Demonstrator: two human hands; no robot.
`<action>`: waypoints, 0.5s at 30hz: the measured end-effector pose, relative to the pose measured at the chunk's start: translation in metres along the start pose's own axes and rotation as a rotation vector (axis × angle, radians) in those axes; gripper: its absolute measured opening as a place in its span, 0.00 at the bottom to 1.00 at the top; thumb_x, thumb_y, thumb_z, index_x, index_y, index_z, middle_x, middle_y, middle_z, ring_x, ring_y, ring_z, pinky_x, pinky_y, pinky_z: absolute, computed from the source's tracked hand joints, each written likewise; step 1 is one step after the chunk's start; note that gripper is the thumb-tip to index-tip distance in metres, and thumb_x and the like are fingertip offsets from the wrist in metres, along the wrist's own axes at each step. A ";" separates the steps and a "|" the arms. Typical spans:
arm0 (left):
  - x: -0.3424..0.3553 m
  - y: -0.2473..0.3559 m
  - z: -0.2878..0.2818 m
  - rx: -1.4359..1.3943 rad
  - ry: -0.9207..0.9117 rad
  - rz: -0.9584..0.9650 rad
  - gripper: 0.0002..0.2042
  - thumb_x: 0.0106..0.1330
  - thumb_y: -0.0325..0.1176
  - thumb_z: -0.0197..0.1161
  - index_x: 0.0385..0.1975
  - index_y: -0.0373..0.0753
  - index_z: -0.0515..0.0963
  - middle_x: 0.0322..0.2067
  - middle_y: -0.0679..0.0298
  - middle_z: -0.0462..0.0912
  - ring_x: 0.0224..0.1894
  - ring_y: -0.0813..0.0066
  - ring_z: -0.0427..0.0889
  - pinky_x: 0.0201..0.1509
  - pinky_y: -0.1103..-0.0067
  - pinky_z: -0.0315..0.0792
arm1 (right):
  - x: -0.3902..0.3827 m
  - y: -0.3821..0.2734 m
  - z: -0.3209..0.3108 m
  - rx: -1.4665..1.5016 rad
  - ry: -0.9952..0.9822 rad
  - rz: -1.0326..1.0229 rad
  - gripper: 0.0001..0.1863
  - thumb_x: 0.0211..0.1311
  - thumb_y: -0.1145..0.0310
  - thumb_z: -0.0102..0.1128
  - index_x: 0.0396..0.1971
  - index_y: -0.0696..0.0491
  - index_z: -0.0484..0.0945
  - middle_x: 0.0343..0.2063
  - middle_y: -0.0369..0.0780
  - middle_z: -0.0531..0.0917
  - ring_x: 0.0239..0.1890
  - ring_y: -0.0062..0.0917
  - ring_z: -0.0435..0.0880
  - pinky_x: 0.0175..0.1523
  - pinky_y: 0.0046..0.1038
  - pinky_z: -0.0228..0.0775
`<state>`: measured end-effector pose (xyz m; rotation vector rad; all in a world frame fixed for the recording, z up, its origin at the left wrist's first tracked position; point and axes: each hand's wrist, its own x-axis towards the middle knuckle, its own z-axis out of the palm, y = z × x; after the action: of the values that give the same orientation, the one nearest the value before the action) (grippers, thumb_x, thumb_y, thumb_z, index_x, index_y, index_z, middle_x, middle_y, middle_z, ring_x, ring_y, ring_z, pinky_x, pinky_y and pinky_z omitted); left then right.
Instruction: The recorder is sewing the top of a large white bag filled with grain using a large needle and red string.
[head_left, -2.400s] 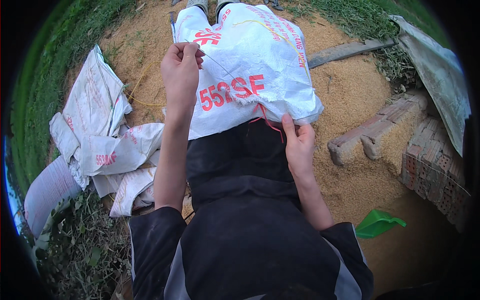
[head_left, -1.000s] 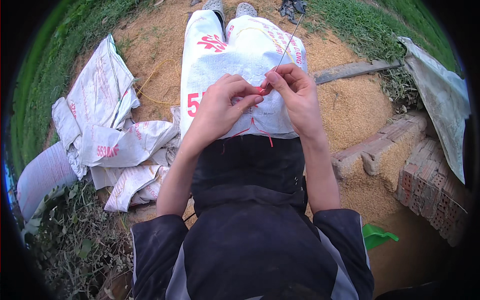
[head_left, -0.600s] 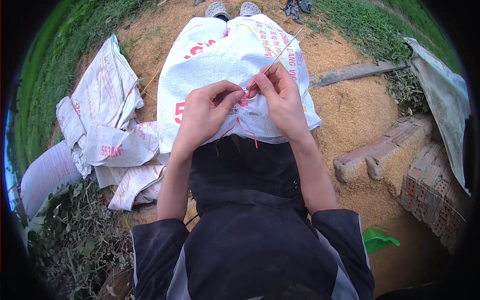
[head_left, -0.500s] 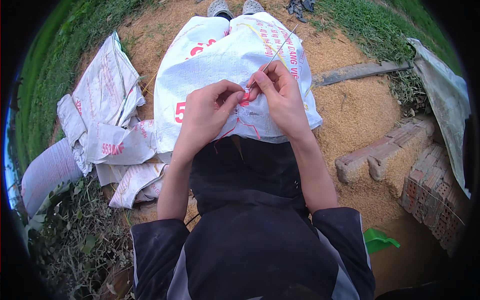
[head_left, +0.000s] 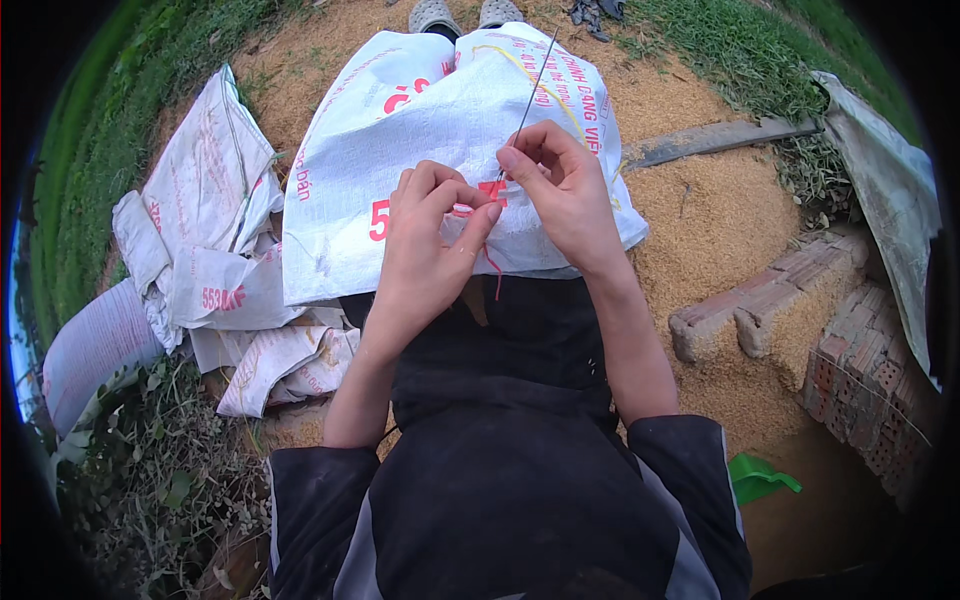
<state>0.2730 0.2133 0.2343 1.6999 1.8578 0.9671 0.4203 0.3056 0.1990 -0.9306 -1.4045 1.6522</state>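
Observation:
A white woven sack (head_left: 345,165) with red print lies across my lap and legs. My right hand (head_left: 568,200) pinches a long thin needle (head_left: 540,88) between thumb and fingers. The needle points away from me and nearly upright in the picture. My left hand (head_left: 425,230) is closed, its thumb and forefinger pinching the sack beside the needle's lower end. Red thread (head_left: 496,278) hangs from the cloth below the fingers. Whether the needle passes through the weave there is hidden.
Folded white sacks (head_left: 205,190) are heaped at the left, by a filled sack (head_left: 100,340). Grain husks (head_left: 700,220) cover the ground to the right, with a wooden plank (head_left: 710,143), bricks (head_left: 860,380) and a green plastic piece (head_left: 758,478). Grey clogs (head_left: 433,15) are at the far end.
The needle has swung left to a steeper angle. My left hand has turned and its fingers have bunched up, while the sack's left edge has spread further left.

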 end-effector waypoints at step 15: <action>-0.003 0.010 -0.025 -0.808 -0.179 -0.341 0.22 0.72 0.30 0.62 0.61 0.32 0.63 0.33 0.58 0.83 0.32 0.81 0.80 0.43 0.80 0.74 | -0.008 -0.004 -0.001 -0.080 -0.050 -0.055 0.08 0.65 0.71 0.65 0.33 0.61 0.77 0.28 0.38 0.84 0.34 0.18 0.82 0.43 0.24 0.73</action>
<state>0.2620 0.2051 0.2578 0.9160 1.3029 1.1532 0.4251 0.2988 0.2033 -0.8929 -1.5259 1.5985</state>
